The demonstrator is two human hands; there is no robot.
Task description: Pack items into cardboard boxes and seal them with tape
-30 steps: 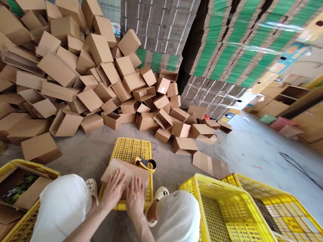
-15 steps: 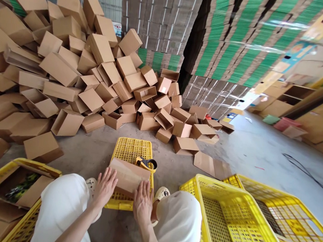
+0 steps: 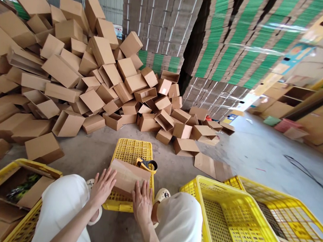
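Note:
A small cardboard box (image 3: 129,176) with clear tape along its top lies on an upturned yellow plastic crate (image 3: 133,148) between my knees. My left hand (image 3: 103,186) is at the box's left end, fingers stretched out. At the near right corner, my right hand (image 3: 142,203) lies flat with its fingertips on the box. Neither hand is wrapped around anything. Just behind the box, on the crate's right edge, rests a yellow and black tape dispenser (image 3: 146,165).
A big heap of cardboard boxes (image 3: 98,79) spreads ahead and left. Yellow crates (image 3: 224,214) stand at my right. Another yellow crate (image 3: 54,173) at my left holds an open carton (image 3: 34,192). Stacked flat cardboard (image 3: 222,41) rises behind. A flattened carton (image 3: 212,166) lies on the floor.
Both hands stay at the box with only slight finger shifts. The view has tilted a little, so the scene sits slightly lower.

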